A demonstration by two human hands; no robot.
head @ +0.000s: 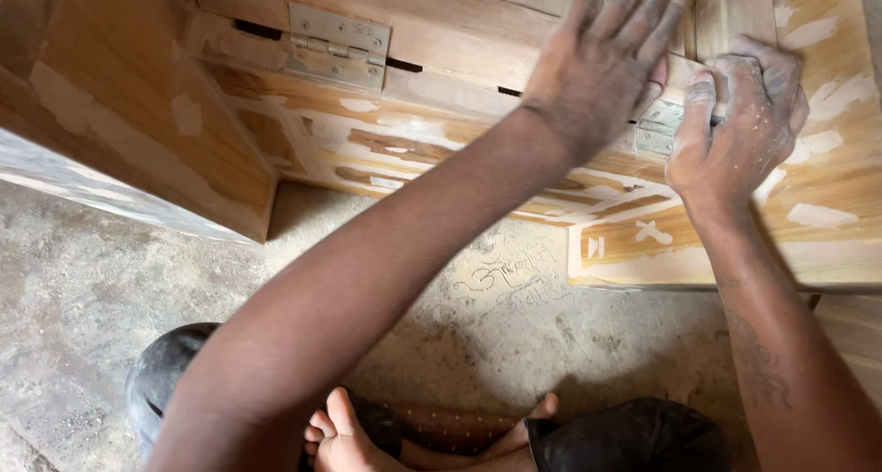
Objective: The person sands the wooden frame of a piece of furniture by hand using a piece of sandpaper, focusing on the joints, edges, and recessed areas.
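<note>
A wooden cabinet (432,151) with white filler patches lies on its side in front of me. My left hand (606,59) rests flat on its upper panel, fingers spread and dusty, holding nothing. My right hand (735,128) is curled into a fist and pressed against the wood just right of a small metal hinge (654,130), which both hands partly hide. Whether anything sits under the curled fingers is hidden. A second metal hinge (335,45) is fully in view further left along the same seam.
Below the cabinet is a rough concrete floor (101,279) with scratched marks. My bare feet (344,435) and dark-clothed knees (165,371) are at the bottom edge. Another patched wooden panel (119,123) stands at the left.
</note>
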